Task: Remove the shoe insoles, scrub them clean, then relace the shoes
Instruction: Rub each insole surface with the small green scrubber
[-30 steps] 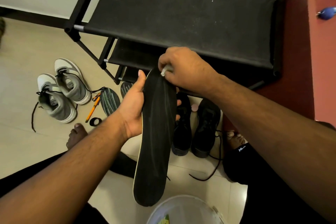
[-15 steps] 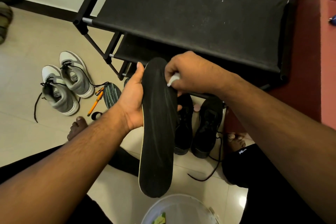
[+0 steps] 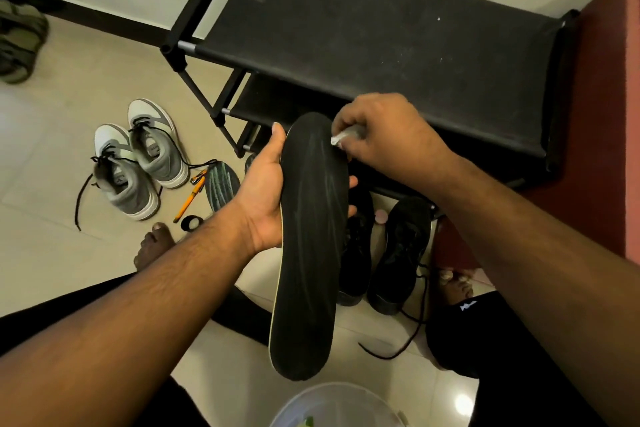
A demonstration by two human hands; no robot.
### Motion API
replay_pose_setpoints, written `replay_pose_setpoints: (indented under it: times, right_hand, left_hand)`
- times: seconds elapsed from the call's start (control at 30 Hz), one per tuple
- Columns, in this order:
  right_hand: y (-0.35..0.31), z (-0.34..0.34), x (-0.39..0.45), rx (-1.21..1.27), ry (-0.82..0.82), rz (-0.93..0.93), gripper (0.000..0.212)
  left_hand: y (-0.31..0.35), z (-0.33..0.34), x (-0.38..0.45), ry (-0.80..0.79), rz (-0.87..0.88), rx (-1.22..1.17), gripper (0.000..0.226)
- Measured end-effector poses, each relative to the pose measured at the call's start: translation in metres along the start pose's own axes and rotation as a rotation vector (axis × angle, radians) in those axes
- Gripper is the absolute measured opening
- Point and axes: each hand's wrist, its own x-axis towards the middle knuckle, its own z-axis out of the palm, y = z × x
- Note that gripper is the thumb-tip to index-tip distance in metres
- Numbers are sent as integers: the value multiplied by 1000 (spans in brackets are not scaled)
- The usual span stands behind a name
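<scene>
My left hand (image 3: 265,191) grips a long black insole (image 3: 310,253) by its upper half, thumb along its left edge and fingertips showing at its right edge. My right hand (image 3: 384,135) pinches a small white scrubbing piece (image 3: 341,139) against the insole's top right edge. Behind the insole a pair of black shoes (image 3: 398,250) stands on the floor, with a loose black lace (image 3: 412,333) trailing from the right one. A grey and white pair of sneakers (image 3: 138,163) sits to the left, laces loose. Another insole (image 3: 221,185), dark with green lines, lies beside them.
A black shoe rack (image 3: 381,38) stands against the wall ahead. A white basin (image 3: 332,406) sits at the bottom edge. An orange pen (image 3: 188,198) and a small black round thing (image 3: 190,222) lie on the tiles. My bare feet (image 3: 152,246) flank the shoes. Red furniture (image 3: 609,114) is at right.
The view has shifted, so everything sits lower and further right in frame. My right hand has stayed at the insole's top with the white piece, shifting slightly across it.
</scene>
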Motion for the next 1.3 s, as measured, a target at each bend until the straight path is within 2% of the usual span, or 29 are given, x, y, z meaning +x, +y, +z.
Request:
replay_pose_setpoints:
  times: [0.1, 0.17, 0.2, 0.33, 0.37, 0.43, 0.53, 0.57, 0.6, 0.7, 0.73, 0.8, 0.93, 0.97, 1.07, 1.13, 1.3]
  right_hand:
    - [-12, 1, -4, -31, -332, -36, 12]
    - [-15, 0, -6, -54, -423, -34, 12]
    - [-14, -1, -6, -53, -393, -18, 12]
    - [-6, -3, -1, -98, -31, 32, 10]
    - [-6, -4, 0, -99, 8, 28, 9]
    - [-8, -5, -2, -35, -65, -5, 9]
    - [-19, -2, -7, 30, -369, -67, 11]
    - [-19, -1, -8, 32, -397, -69, 11]
    - [-17, 0, -7, 41, -354, -48, 9]
    - [-3, 0, 0, 34, -10, 47, 7]
    - [0, 0, 2, 41, 57, 53, 8]
    - [-5, 3, 0, 82, 25, -1, 8]
    - [-29, 19, -13, 145, -212, -197, 10]
    - [-28, 19, -12, 153, -200, -185, 10]
    - [-9, 7, -2, 172, 10, 14, 5]
    - [1, 4, 2, 141, 108, 77, 7]
    - [-28, 29, -17, 183, -2, -146, 10]
  left_hand:
    - [2, -1, 1, 10, 13, 7, 82]
    - [2, -3, 1, -4, 13, -5, 79]
    - [0, -2, 0, -18, 9, -7, 76]
    - [-11, 3, -3, -62, -51, 41, 72]
    - [-12, 5, -3, -64, -58, 40, 72]
    - [-9, 5, -3, -67, -47, 35, 70]
    - [-4, 5, -5, -75, -31, 30, 68]
    - [-5, 5, -6, -71, -33, 39, 69]
    - [-6, 5, -6, -64, -39, 46, 69]
    - [-12, 4, -4, -41, -65, 57, 75]
    - [-13, 4, -4, -35, -68, 56, 78]
    - [-12, 4, -4, -29, -60, 52, 81]
    - [-6, 3, -6, -16, -59, 41, 82]
    - [-7, 3, -6, -12, -62, 49, 81]
    - [-11, 3, -6, -19, -74, 117, 79]
    - [-12, 2, -6, -31, -96, 133, 79]
    - [-10, 4, -9, 7, -110, 106, 70]
